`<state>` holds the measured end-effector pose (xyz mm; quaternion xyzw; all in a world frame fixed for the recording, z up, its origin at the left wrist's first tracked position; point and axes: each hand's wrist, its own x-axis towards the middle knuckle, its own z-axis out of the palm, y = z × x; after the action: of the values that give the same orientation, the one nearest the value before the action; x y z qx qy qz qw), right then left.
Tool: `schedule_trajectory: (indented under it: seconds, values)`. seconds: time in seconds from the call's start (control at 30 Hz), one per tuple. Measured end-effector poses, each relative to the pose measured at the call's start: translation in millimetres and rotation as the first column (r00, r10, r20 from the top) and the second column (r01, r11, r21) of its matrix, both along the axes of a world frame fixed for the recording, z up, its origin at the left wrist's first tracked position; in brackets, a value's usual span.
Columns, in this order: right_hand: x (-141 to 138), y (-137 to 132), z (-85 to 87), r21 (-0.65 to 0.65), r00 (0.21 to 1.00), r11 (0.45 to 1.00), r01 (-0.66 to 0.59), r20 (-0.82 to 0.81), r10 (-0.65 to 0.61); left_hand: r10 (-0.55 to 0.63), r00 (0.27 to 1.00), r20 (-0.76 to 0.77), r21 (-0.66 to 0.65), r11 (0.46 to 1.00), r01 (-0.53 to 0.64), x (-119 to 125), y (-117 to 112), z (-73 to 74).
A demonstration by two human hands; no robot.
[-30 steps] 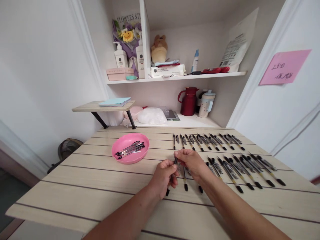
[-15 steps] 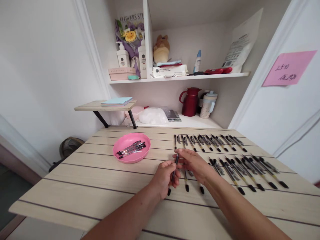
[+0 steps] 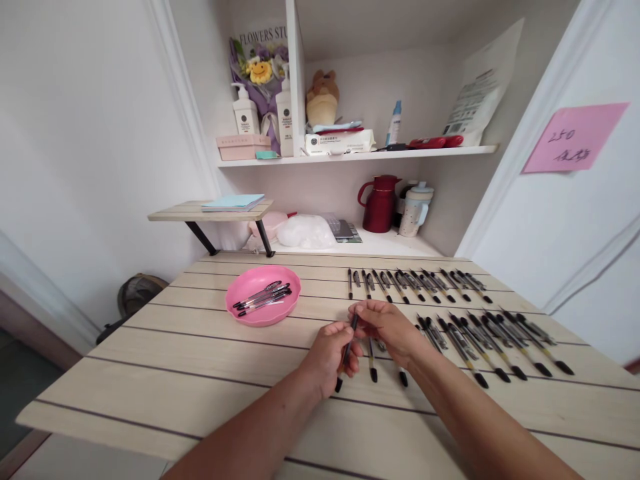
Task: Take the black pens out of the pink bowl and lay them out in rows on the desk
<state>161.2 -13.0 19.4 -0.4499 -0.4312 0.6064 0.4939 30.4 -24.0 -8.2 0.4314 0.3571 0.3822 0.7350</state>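
A slim pen [image 3: 347, 351] with a dark grip and a black cap at its lower end stands slanted between my hands over the table. My left hand [image 3: 326, 357] is closed around its barrel, thumb on top. At the pen's upper end, the thumb and fingers of my right hand [image 3: 389, 328] are pinched together; the tip itself is hidden by them. Beneath and beside my right hand lie a few pens, one with a black cap [image 3: 373, 375] showing. To the left is a pink bowl [image 3: 265, 274] with several pens [image 3: 265, 299] in it.
Dismantled-looking pens and clear caps lie in a far row [image 3: 400, 287] and a near row [image 3: 493, 343] on the slatted table [image 3: 200, 360]. A small raised stand [image 3: 175, 212] holds blue paper. Behind are a red jug [image 3: 381, 207], a cup [image 3: 416, 210] and a shelf [image 3: 425, 155].
My right fingers have closed in over the pen's upper end, covering the tip that showed before. My left hand keeps its hold in nearly the same place.
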Motion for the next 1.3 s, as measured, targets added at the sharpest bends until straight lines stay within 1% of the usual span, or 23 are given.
schedule_trajectory:
  seconds: [0.1,0.17,0.23,0.27,0.33,0.4,0.47,0.5,0.53,0.6,0.67,0.73,0.77,0.83,0.93,1.03,1.13,1.2,1.3]
  values:
    - [1.3,1.6,-1.9,-0.027,0.995,0.999,-0.029,-0.101,0.026,0.0,1.0,-0.004,0.0,1.0,0.0,0.2,-0.2,0.3]
    - [1.4,2.7,-3.7,-0.037,0.99,0.998,-0.052,-0.132,0.047,-0.006,1.0,-0.007,0.001,1.0,0.006,0.4,-0.3,0.3]
    - [1.6,4.6,-4.8,-0.025,0.988,0.999,-0.038,-0.153,0.033,-0.015,1.0,-0.013,0.005,1.0,0.015,0.5,-0.4,0.4]
    - [2.2,6.0,-4.6,-0.015,0.986,1.0,-0.003,-0.167,0.001,-0.019,1.0,-0.016,0.005,1.0,0.019,0.4,-0.4,0.4]
    - [5.2,9.8,-2.7,0.007,0.972,0.992,0.128,-0.2,-0.124,-0.022,1.0,-0.021,0.001,1.0,0.022,0.1,-0.3,0.4]
    - [10.4,14.0,-0.1,0.026,0.945,0.961,0.274,-0.193,-0.265,-0.011,1.0,-0.022,-0.007,1.0,0.011,-0.5,0.1,0.3]
    - [15.9,16.8,0.6,0.055,0.932,0.934,0.354,-0.103,-0.347,0.013,1.0,-0.019,-0.014,1.0,-0.014,-1.3,1.0,0.1]
    - [18.1,17.2,-0.4,0.079,0.935,0.932,0.355,-0.031,-0.353,0.027,0.999,-0.016,-0.019,0.999,-0.028,-1.6,1.6,-0.1]
    - [19.7,16.8,-2.4,0.109,0.939,0.937,0.332,0.051,-0.339,0.04,0.999,-0.014,-0.026,0.999,-0.041,-2.0,2.2,-0.2]
    - [21.0,13.6,-8.7,0.172,0.938,0.956,0.239,0.213,-0.272,0.061,0.998,-0.017,-0.045,0.997,-0.062,-2.5,3.3,-0.4]
    - [20.7,8.0,-16.0,0.21,0.909,0.97,0.125,0.366,-0.197,0.077,0.997,-0.026,-0.063,0.995,-0.078,-2.9,4.3,-0.5]
    - [20.1,1.4,-21.6,0.226,0.841,0.973,0.051,0.516,-0.164,0.091,0.995,-0.031,-0.073,0.993,-0.093,-3.2,5.2,-0.9]
    - [19.9,-2.1,-23.2,0.237,0.792,0.971,0.018,0.589,-0.158,0.096,0.995,-0.03,-0.074,0.992,-0.098,-3.3,5.6,-1.2]
    - [19.1,-9.0,-23.8,0.271,0.673,0.96,-0.066,0.723,-0.158,0.101,0.995,-0.026,-0.072,0.992,-0.103,-3.7,6.6,-2.2]
    - [15.2,-19.5,-20.6,0.307,0.491,0.927,-0.215,0.855,-0.169,0.104,0.994,-0.018,-0.066,0.992,-0.105,-4.3,8.3,-3.9]
    - [7.2,-29.4,-16.6,0.29,0.312,0.91,-0.297,0.93,-0.195,0.118,0.993,-0.014,-0.065,0.991,-0.119,-4.7,9.7,-4.5]
    - [-1.3,-36.1,-13.6,0.262,0.135,0.912,-0.315,0.964,-0.231,0.138,0.99,-0.021,-0.072,0.988,-0.139,-5.1,10.6,-4.2]
    - [-5.1,-37.9,-12.1,0.244,0.058,0.919,-0.31,0.969,-0.238,0.143,0.989,-0.023,-0.079,0.986,-0.145,-5.5,10.9,-4.0]
    - [-7.3,-37.2,-10.2,0.224,0.001,0.924,-0.311,0.972,-0.235,0.145,0.989,-0.021,-0.085,0.986,-0.147,-6.0,11.2,-4.0]
